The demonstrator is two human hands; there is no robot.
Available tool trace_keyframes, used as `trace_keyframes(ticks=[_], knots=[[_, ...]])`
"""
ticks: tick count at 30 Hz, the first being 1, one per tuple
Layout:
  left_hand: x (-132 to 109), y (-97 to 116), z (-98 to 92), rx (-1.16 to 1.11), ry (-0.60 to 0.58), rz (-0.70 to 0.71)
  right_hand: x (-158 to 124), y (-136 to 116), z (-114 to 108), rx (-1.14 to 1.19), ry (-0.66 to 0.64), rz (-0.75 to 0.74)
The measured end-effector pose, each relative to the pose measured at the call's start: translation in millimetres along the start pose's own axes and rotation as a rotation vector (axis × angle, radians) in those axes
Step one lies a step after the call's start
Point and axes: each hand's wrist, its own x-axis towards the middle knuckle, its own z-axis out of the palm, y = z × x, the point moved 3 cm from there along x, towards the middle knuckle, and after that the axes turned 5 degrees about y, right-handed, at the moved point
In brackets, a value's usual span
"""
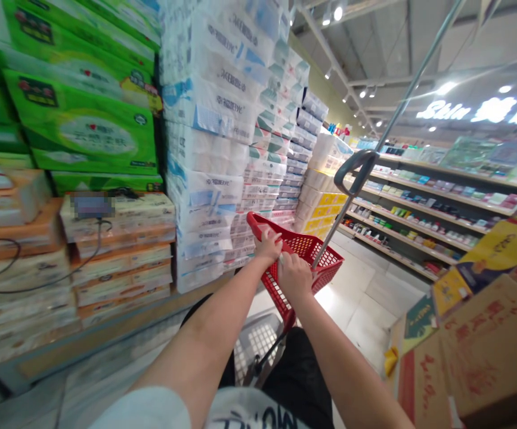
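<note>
In front of me stands a red shopping cart (330, 271) with a perforated plastic basket. My left hand (268, 247) is wrapped round its red handle (256, 225), left of centre. Close beside it, my right hand (294, 273) has its fingers curled over the same bar further along. A tall metal pole (401, 107) with a dark loop-shaped grip (352, 173) rises out of the basket, leaning to the right. Below the basket, a grey lower rack (258, 339) shows between my legs. The basket's floor is mostly hidden by my hands and its walls.
Stacked white tissue packs (213, 149) line the left, with green tissue packs (83, 125) nearer me. A cable (99, 238) hangs across orange-and-white packs. Cardboard boxes (486, 345) stand close on the right. Goods fill shelves (428, 208) beyond the tiled floor (356, 304).
</note>
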Motion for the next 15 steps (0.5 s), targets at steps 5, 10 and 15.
trace_keyframes(ticks=[5,10,15], knots=[[1,-2,3.9,0.018,0.009,0.024,17,13,1,0.092,-0.227,0.142],[0,-3,2.5,0.003,0.019,0.035,-15,10,7,0.19,0.246,-0.116],[3,-2,1.8,0.011,-0.002,0.044,8,27,11,0.279,-0.026,0.13]])
